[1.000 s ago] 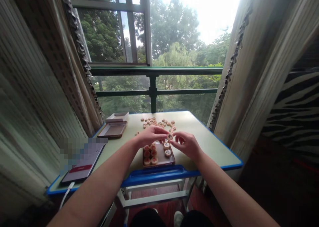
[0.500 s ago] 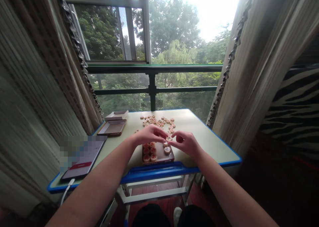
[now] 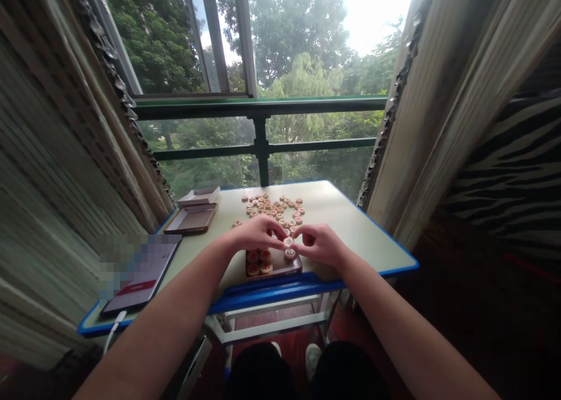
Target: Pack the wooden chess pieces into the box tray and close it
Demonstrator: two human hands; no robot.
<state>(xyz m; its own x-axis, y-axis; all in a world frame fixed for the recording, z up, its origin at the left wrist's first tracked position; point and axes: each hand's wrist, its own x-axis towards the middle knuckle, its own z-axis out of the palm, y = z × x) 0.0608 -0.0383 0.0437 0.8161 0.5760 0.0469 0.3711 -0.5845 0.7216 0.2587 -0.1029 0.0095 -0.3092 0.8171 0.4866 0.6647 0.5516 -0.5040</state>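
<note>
Over the brown tray (image 3: 280, 268), the fingertips of my left hand (image 3: 258, 234) and my right hand (image 3: 322, 245) close from both sides on a round Chinese chess piece (image 3: 288, 242) with a dark character. Just in front of it lies another dark-marked piece (image 3: 290, 253) in the tray's right part. Red-marked pieces (image 3: 266, 267) stand in two columns along the tray's left side. My left hand hides the tray's back part. Whether the held piece rests on the tray floor I cannot tell.
Loose chess pieces (image 3: 274, 211) lie scattered on the table (image 3: 363, 236) beyond my hands. Two open box parts (image 3: 191, 218) sit at the back left. A laptop-like grey device (image 3: 144, 271) with a white cable (image 3: 114, 328) lies at the left edge.
Both hands have brought the chess piece down and nearer, to just behind the front dark-marked piece. My view has tilted down slightly.
</note>
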